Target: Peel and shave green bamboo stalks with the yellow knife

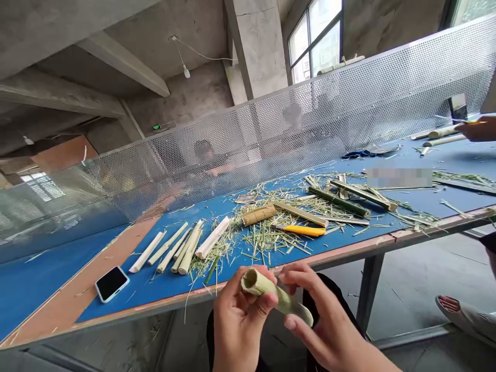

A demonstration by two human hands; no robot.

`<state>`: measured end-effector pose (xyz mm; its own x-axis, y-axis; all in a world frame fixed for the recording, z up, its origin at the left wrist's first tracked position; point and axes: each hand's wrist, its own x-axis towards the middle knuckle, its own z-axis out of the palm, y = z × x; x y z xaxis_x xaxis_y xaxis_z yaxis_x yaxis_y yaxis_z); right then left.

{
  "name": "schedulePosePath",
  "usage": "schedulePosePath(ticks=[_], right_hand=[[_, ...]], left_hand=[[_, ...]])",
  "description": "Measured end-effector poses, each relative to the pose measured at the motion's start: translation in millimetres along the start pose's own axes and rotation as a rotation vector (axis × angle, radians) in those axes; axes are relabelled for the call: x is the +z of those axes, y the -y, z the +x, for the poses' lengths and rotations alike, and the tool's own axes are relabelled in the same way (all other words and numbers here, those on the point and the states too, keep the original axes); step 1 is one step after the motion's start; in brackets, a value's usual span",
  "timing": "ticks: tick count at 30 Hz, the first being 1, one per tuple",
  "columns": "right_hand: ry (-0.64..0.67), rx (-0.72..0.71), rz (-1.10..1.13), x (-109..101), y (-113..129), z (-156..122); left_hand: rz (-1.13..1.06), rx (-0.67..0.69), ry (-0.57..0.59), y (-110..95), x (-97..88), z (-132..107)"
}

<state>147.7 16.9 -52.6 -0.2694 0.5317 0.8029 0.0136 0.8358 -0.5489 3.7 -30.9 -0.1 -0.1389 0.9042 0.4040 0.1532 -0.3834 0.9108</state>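
Observation:
Both my hands hold a short hollow piece of pale green bamboo (271, 295) in front of the table's near edge. My left hand (236, 320) is closed round its open end, thumb on top. My right hand (329, 323) pinches the other end with fingers and thumb. On the blue table top (155, 281) just beyond lie a yellow utility knife (304, 230), a short tan bamboo section (259, 214) and several split pale bamboo strips (182, 248), among green shavings.
A smartphone (111, 283) lies at the table's left near edge. Longer green bamboo sticks (351, 199) lie to the right. A perforated metal screen (310, 124) runs along the back. Another person's hand (478, 129) works at far right; a sandalled foot (451, 305) is on the floor.

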Motion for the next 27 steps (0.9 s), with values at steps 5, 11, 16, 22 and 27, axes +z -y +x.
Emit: schedulePosePath(ticks=[5, 11, 16, 22, 27], right_hand=[[0.253, -0.169, -0.048, -36, 25, 41], [0.435, -0.188, -0.008, -46, 23, 61], [0.521, -0.164, 0.093, -47, 15, 62], [0.578, -0.111, 0.181, -49, 17, 63], [0.534, -0.049, 0.216, -51, 2, 74]], left_hand=[[0.112, -0.028, 0.163, -7, -5.9, -8], [0.055, -0.072, 0.086, 8, -11.0, -19], [0.09, 0.008, 0.103, 15, -7.4, -17], [0.08, -0.033, 0.181, 3, -2.4, -14], [0.047, -0.075, 0.228, 6, 2.1, 12]])
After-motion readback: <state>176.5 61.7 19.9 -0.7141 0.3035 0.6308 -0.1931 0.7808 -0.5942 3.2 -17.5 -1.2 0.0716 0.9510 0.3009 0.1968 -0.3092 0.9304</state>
